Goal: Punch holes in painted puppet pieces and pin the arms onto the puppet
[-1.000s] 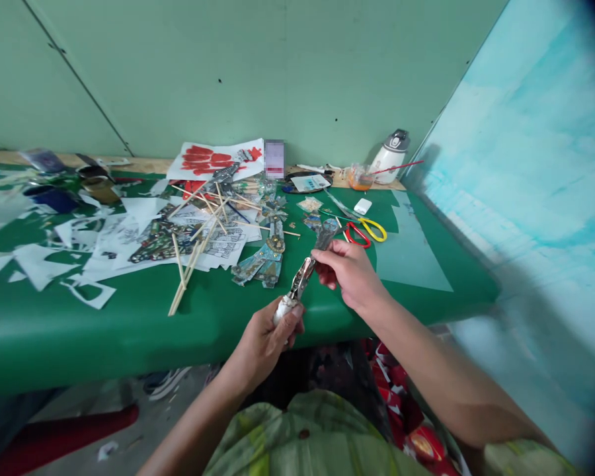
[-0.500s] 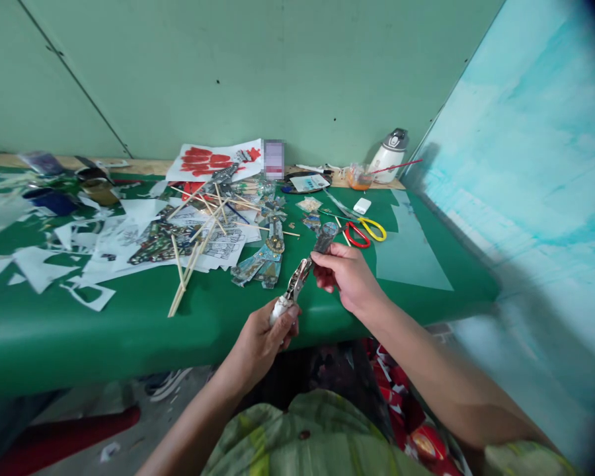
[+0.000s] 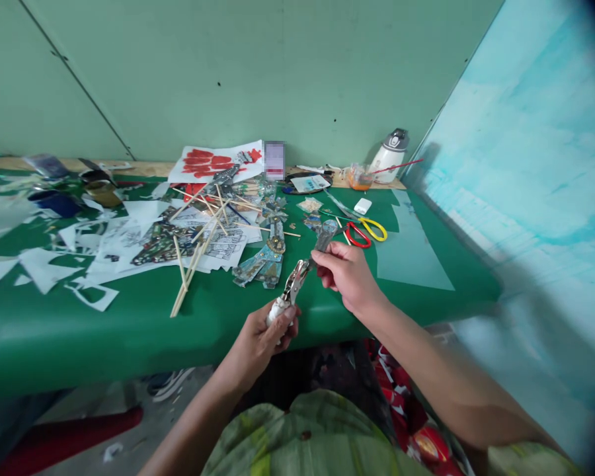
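Wrapped around the white handles of a metal hole punch (image 3: 294,283) is my left hand (image 3: 270,334). My right hand (image 3: 344,271) pinches a painted grey-blue cutout piece (image 3: 326,233) between thumb and fingers. The lower end of that piece meets the punch's jaws; I cannot tell whether it is inside them. Past my hands lies a jointed painted figure (image 3: 272,254) with brass-coloured fasteners. Scissors (image 3: 361,233) with one red and one yellow handle rest just beyond my right hand.
Thin wooden sticks (image 3: 193,271) lie over printed sheets (image 3: 223,244). Paper scraps (image 3: 44,264) and paint pots (image 3: 54,201) are at the left. A white bottle (image 3: 389,158) stands at the back right, near a translucent sheet (image 3: 411,254) on the green table (image 3: 143,337).
The punch and my left hand have shifted very slightly left and down. The cutout piece tilts a little differently in my right hand. Both grips stay the same.
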`<state>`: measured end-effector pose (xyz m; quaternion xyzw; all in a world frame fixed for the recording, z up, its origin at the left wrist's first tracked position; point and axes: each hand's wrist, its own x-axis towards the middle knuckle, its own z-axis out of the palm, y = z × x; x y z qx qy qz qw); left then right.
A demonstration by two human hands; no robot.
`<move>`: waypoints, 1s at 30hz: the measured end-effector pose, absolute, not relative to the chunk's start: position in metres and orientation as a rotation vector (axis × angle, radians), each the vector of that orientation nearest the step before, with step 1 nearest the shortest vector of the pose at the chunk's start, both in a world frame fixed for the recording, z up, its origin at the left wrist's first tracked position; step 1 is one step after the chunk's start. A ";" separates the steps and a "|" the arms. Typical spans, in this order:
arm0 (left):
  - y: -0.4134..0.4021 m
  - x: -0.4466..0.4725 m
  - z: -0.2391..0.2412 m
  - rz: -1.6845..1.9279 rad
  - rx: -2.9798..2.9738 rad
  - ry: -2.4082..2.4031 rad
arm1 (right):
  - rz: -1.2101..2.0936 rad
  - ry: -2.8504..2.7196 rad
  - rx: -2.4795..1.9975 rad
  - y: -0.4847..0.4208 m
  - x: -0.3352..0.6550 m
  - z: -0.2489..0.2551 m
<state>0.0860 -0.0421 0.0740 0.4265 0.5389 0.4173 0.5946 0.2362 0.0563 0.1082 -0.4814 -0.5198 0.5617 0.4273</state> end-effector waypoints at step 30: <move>-0.045 0.081 0.068 0.933 1.074 1.254 | 1.494 -1.205 -1.202 0.053 0.237 0.104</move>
